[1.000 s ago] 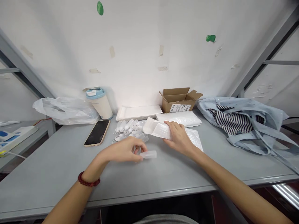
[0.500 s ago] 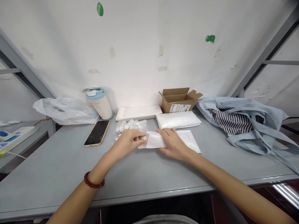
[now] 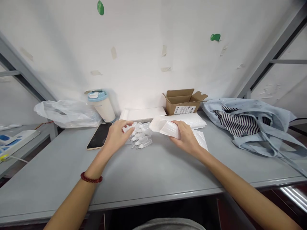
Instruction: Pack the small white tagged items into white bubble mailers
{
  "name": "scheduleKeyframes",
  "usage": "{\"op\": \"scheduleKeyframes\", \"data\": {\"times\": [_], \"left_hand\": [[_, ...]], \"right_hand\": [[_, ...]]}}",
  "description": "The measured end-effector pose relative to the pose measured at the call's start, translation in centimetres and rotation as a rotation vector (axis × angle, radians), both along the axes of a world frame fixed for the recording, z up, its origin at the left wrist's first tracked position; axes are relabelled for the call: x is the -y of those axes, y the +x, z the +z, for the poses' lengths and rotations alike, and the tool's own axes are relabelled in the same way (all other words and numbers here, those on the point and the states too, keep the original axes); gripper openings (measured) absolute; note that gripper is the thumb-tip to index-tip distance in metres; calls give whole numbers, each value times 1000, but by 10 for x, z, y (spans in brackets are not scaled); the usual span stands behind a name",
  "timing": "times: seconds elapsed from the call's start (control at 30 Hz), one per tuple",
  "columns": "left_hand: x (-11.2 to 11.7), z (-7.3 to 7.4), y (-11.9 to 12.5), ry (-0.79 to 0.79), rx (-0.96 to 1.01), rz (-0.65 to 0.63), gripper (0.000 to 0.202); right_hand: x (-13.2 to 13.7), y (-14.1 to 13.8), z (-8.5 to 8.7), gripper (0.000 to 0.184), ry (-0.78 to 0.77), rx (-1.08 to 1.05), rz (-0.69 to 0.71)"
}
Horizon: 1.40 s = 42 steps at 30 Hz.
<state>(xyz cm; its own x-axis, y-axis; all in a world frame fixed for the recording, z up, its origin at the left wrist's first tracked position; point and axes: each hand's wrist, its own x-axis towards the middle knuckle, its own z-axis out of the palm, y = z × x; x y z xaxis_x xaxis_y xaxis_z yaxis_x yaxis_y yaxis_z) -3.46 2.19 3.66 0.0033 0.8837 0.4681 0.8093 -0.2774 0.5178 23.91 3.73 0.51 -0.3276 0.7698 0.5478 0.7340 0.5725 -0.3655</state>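
My right hand (image 3: 185,137) grips a white bubble mailer (image 3: 166,127), its thumb below and its fingers over the top. The mailer's mouth gapes to the left, lifted a little off the table. My left hand (image 3: 118,133) hovers at the left side of a pile of small clear plastic pouches or tubes with white ends (image 3: 141,135). Its thumb and forefinger are apart, and I see nothing held between them. Part of the pile is hidden behind this hand. Another bubble mailer (image 3: 200,139) lies flat beneath my right wrist.
Behind the hands are flat white mailers (image 3: 144,113), a stuffed white mailer (image 3: 192,119) and an open cardboard box (image 3: 183,103). A phone (image 3: 97,137), a lidded cup (image 3: 103,107) and a plastic bag (image 3: 67,113) stand left. A blue cloth bag (image 3: 268,127) lies right.
My left hand has let go of the mailer's open end and moved left to the pile. My right hand has raised and tilted the mailer, and its mouth has opened wider.
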Motion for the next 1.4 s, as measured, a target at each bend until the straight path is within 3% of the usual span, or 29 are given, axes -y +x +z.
{"op": "scheduleKeyframes", "data": {"times": [0.2,0.4,0.6,0.83,0.93,1.03,1.2,1.4], "left_hand": [[-10,-24,8,58,-245,-100,34],[-14,-31,6,74,-330,-126,27],[-13,-20,4,74,-195,-184,23],[2,8,0,10,268,-70,19],[6,12,4,0,359,-161,20],[7,7,15,-33,318,-250,17],[9,-9,35,-122,278,-292,14],[13,-22,48,-82,258,-167,11]], "right_hand": [[1,-3,-3,45,-5,28,4],[1,-3,-4,45,4,34,7],[0,-3,-4,45,-3,38,7],[-1,-2,-5,47,6,71,5],[0,-3,-6,48,-12,87,26],[3,-6,-7,47,-5,80,86],[12,-12,-6,49,-21,72,204],[16,-16,-7,47,-57,94,253]]}}
